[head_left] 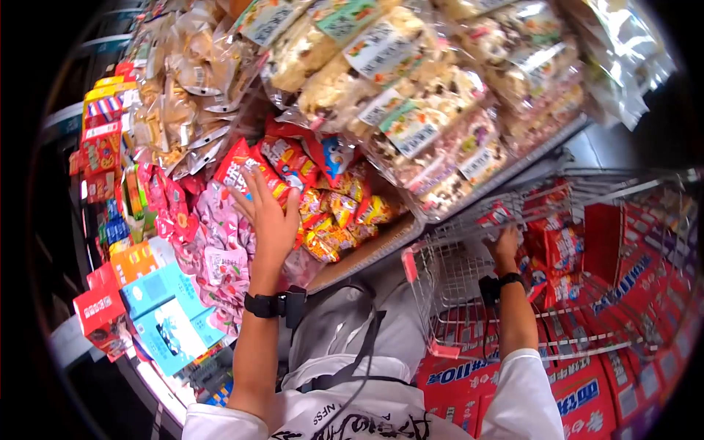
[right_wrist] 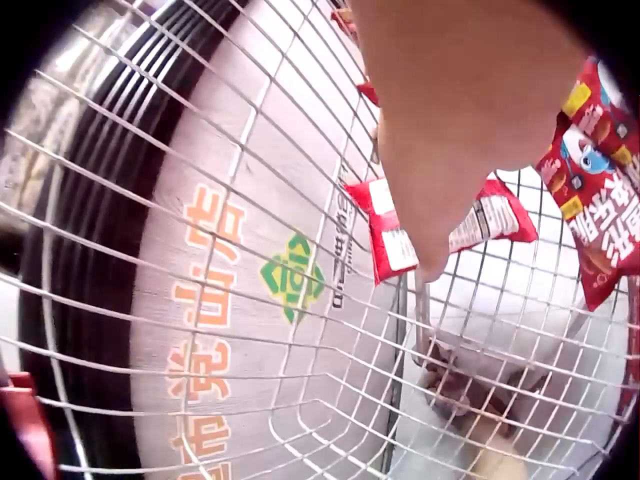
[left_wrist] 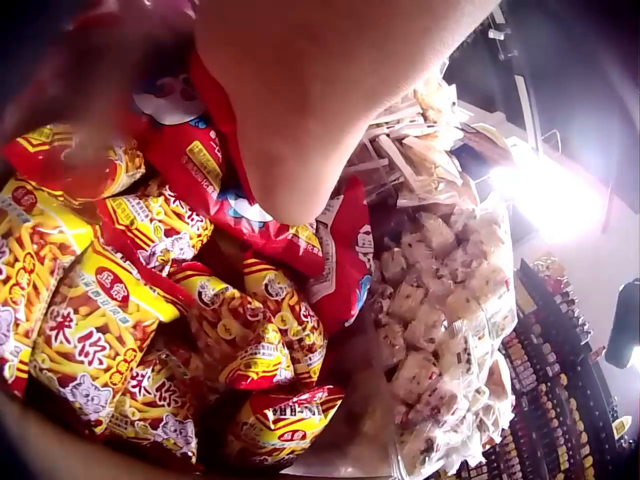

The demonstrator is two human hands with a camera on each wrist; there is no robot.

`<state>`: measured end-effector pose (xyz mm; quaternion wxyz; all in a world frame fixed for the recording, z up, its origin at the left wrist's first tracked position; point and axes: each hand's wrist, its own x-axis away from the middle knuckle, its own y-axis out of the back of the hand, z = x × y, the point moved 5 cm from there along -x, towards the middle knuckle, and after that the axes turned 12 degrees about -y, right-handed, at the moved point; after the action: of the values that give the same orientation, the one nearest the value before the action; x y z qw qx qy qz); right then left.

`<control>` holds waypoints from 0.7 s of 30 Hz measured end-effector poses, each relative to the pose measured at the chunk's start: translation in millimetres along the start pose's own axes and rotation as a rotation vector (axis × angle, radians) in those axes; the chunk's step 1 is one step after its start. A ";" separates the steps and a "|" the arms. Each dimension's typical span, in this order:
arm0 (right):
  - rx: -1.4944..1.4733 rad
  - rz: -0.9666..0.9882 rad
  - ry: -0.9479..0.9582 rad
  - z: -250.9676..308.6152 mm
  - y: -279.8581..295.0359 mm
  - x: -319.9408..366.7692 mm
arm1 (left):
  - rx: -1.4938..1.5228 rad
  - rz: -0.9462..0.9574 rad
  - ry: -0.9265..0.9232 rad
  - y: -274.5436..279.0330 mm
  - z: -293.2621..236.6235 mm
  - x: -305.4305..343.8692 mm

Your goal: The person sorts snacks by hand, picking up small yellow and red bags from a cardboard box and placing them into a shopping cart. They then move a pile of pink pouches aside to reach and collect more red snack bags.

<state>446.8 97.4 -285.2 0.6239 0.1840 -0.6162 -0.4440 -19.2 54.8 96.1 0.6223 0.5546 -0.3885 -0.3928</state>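
Observation:
My left hand (head_left: 273,224) reaches over red snack bags (head_left: 288,160) in the display bin, fingers extended and spread. In the left wrist view the hand (left_wrist: 295,110) covers part of a red bag (left_wrist: 345,255), beside small yellow-and-red noodle snack packets (left_wrist: 95,325). Inside the wire cart, my right hand (head_left: 504,246) has its fingers bent at a red-and-white packet (head_left: 496,214). From the right wrist, the packet (right_wrist: 490,217) shows on both sides of the thumb of that hand (right_wrist: 450,110), which grips it; the other fingertips are hidden.
More red bags (head_left: 563,253) lie in the wire cart (head_left: 455,275), right of my right hand. Pink packets (head_left: 220,253) and blue boxes (head_left: 172,323) are left of my left arm. Bagged pastries (head_left: 411,117) fill the display's far side. Red cartons (head_left: 583,389) stand below the cart.

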 end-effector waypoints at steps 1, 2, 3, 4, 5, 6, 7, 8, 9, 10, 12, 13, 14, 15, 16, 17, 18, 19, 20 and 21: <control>0.089 0.002 -0.044 5.1 5.7 3.2 | 0.002 -0.002 -0.004 -0.2 1.4 -0.2; 0.178 0.002 -0.086 9.3 4.6 8.8 | 0.002 -0.004 -0.008 0.8 2.8 0.9; 0.237 -0.017 -0.038 5.7 -4.9 8.8 | -0.017 -0.012 -0.014 2.3 3.1 1.2; 0.292 -0.046 0.008 -3.3 -14.0 2.7 | -0.021 -0.020 0.001 1.5 5.8 1.1; 0.316 -0.055 0.029 -4.1 -17.6 1.0 | -0.022 -0.015 0.008 -0.9 9.7 1.0; 0.343 -0.067 0.045 -7.2 -19.3 -0.6 | -0.018 -0.008 0.013 -3.0 12.0 1.5; 0.320 -0.068 -0.024 -21.7 -28.8 -9.9 | -0.019 -0.009 0.025 -3.8 11.6 0.8; 0.298 -0.067 -0.097 -14.1 -19.9 -9.6 | -0.017 -0.005 0.035 -4.4 10.5 1.0; 0.369 -0.027 -0.172 -13.7 -10.8 -3.8 | -0.014 0.006 0.042 -4.4 11.7 1.7; 0.213 0.007 -0.208 -11.6 -7.8 -2.2 | -0.003 -0.008 0.032 -3.4 13.3 1.8; -0.089 0.070 -0.295 -21.2 3.2 11.9 | 0.034 -0.025 0.004 -2.9 13.7 4.1; -0.331 0.069 -0.315 -24.8 10.2 18.1 | 0.053 -0.023 0.003 -2.3 16.1 5.0; -0.577 0.062 -0.323 -29.5 11.3 23.1 | 0.120 -0.016 0.023 0.7 17.6 3.7; -0.823 0.057 -0.319 -32.9 11.6 29.4 | 0.186 -0.008 0.046 5.3 19.9 4.2; -1.072 0.153 -0.419 -31.4 21.3 42.8 | 0.252 0.001 0.068 9.7 23.3 6.3; -1.319 0.224 -0.540 -29.7 31.3 57.1 | 0.337 -0.113 0.077 12.9 29.6 10.9; -1.592 0.439 -0.516 -30.4 37.8 77.4 | 0.381 -0.187 0.042 22.0 29.7 13.2; -1.731 0.494 -0.354 7.2 80.7 106.3 | 0.424 -0.263 0.009 33.6 28.2 16.3; -1.860 0.549 -0.183 52.6 129.4 148.9 | 0.468 -0.337 -0.025 46.7 25.9 20.4; -1.812 0.689 -0.122 83.0 157.8 183.6 | 0.426 -0.360 -0.113 64.2 15.6 24.6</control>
<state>392.8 65.2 -37.1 0.5921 -0.5800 -0.0921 -0.5519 -20.2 31.0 162.5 0.3890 0.7103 -0.3916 -0.4368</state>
